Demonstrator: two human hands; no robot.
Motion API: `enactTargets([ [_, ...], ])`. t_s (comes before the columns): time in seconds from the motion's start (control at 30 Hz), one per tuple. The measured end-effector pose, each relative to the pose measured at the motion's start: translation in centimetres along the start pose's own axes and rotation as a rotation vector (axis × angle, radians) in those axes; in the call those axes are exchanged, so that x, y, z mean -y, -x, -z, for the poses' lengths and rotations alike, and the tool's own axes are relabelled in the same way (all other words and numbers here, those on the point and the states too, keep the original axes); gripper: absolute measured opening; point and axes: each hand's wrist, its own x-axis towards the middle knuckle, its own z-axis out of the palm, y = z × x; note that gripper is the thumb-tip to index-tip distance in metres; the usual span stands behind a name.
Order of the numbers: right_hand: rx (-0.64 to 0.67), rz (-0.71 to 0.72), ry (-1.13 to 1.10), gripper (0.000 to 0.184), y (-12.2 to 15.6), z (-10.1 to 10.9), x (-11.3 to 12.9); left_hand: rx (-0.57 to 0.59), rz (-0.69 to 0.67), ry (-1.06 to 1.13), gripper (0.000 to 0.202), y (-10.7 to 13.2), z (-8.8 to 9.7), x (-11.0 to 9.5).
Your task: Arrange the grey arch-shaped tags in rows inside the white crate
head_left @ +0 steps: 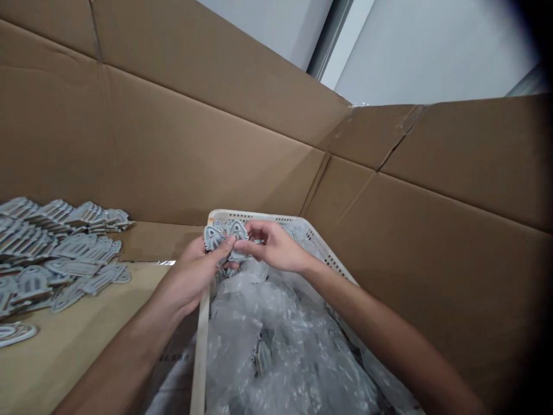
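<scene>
Both hands meet over the far end of a white perforated plastic crate [322, 251]. My left hand [196, 271] is closed on a small stack of flat grey arch-shaped parts [224, 235], its thumb pressed on top. My right hand [272, 245] pinches the same stack from the right side. The crate is lined with a crumpled clear plastic bag [276, 340], and more grey parts show dimly through it.
Rows of the same grey parts [56, 248] lie overlapped on a cardboard surface [86, 328] at the left. Tall cardboard walls [194, 144] surround the work area at the back and right. A pale wall shows above them.
</scene>
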Motion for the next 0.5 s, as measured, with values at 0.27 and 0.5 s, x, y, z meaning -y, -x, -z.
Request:
enactTargets([
  [0.27, -0.298, -0.420, 0.561, 0.020, 0.1, 8.0, -7.0, -0.110, 0.094, -0.021, 0.021, -0.2, 0.1, -0.8],
  [0.5, -0.326, -0.628, 0.497, 0.013, 1.1, 8.9, -13.2, -0.029, -0.057, -0.291, 0.032, -0.3, 1.3, -0.5],
])
